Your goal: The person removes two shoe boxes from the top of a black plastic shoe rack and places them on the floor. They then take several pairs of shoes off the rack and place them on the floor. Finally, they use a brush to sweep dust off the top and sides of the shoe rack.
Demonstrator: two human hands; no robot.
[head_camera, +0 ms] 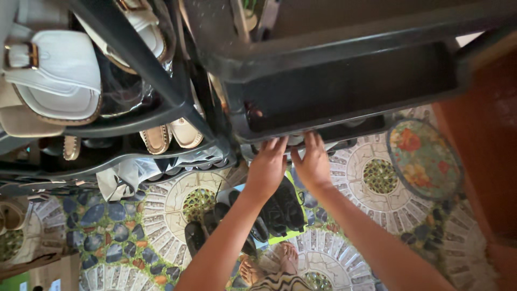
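Dark plastic forms the shoe rack (344, 86), and both hands reach under the front edge of one of its shelves. The left hand (266, 167) and right hand (312, 161) sit side by side, fingers spread and loosely open, tips touching pale shoes (295, 140) that peek out at that front edge; neither grip has closed on anything yet. Black shoes (280, 207) lie on the patterned mosaic floor (134, 215) just below the wrists, near the person's sandalled foot (285, 258). White buckled sandals (54, 70) and beige loafers (172, 134) fill the rack's left shelves. Handling this well probably means curling the fingers over each shoe before drawing it off the shelf edge, keeping the pair level.
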